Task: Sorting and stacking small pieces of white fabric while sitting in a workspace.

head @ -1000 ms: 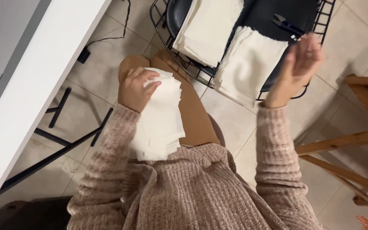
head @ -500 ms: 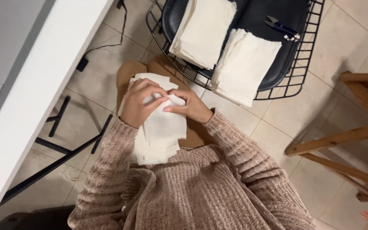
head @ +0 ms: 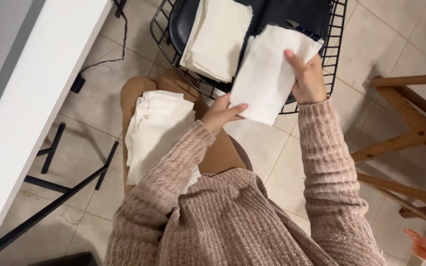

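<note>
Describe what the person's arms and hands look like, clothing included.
Both arms are covered by long sleeves of a chunky, waffle-textured knit sweater in a mottled pinkish-beige, with ribbed cuffs ending at the wrists. The left hand and right hand are bare: no gloves, and no rings, watch or bracelet can be seen from this angle. The same knit covers the chest and shoulders.

Cloth stack (head: 216, 39) on wire chair (head: 166, 34)
</note>
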